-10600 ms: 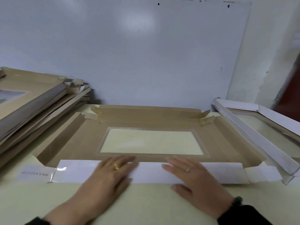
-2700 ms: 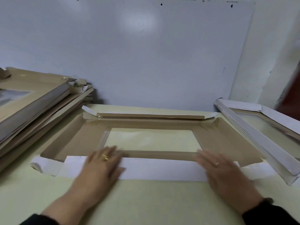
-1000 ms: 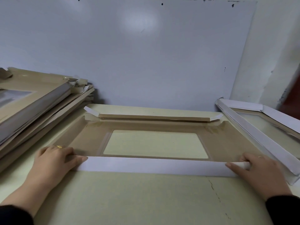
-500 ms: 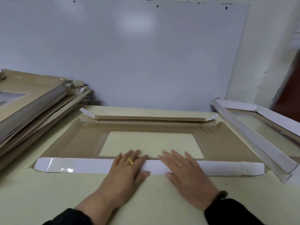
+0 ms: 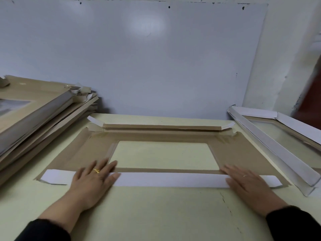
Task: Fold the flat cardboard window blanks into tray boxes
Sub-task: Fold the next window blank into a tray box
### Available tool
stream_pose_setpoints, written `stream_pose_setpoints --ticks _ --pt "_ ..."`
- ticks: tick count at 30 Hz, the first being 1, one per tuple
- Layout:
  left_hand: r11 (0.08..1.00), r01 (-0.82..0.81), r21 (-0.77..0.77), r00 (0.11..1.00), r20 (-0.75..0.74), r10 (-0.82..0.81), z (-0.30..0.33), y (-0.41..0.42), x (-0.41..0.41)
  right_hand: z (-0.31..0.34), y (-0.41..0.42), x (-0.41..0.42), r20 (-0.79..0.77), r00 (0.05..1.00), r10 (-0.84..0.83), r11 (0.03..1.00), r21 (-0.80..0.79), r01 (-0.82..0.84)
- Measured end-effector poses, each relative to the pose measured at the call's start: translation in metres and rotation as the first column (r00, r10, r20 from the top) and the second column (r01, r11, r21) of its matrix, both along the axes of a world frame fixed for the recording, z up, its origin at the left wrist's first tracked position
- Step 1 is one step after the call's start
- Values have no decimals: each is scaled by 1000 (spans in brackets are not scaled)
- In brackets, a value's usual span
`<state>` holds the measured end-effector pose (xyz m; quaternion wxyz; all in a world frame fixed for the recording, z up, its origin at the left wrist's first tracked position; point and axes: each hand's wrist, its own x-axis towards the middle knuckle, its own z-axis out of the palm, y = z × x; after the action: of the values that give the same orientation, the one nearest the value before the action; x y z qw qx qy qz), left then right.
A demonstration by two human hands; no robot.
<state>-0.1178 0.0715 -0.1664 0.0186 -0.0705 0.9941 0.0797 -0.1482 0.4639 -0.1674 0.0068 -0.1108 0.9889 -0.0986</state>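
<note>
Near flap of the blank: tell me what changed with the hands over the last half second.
Both hands slid outward along the white near flap from its middle: the left hand toward the left end, the right hand toward the right end, both flat and pressing. The flap stayed folded down; the stack of blanks and the folded tray did not move.

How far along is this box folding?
Done: one folded tray sits at the right. In hand: both palms, left hand and right hand, press the near white flap of the blank flat. Left: its side walls, plus the stack of blanks.
</note>
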Motion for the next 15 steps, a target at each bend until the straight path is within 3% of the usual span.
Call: stream_pose_setpoints --ticks 2,4,7,9,12,15 --pt "996 -86 13 996 12 86 0 -17 1 2 14 4 -6 998 -64 997 -44 64" --pt "984 -176 28 984 30 176 1 -30 3 8 24 9 -40 986 -159 971 -188 149" --pt "977 -212 35 977 1 212 3 -35 4 17 24 16 -142 962 -235 928 -328 178" --pt "970 -219 108 969 -90 228 3 -32 5 20 21 17 -176 954 -244 927 -331 176" --pt "953 -190 235 899 -348 265 9 -23 5 19 18 17 -98 964 -249 879 -440 182" --pt "985 -75 154 845 -515 145 14 -8 6 17 9 15 -25 969 -245 818 -542 193"
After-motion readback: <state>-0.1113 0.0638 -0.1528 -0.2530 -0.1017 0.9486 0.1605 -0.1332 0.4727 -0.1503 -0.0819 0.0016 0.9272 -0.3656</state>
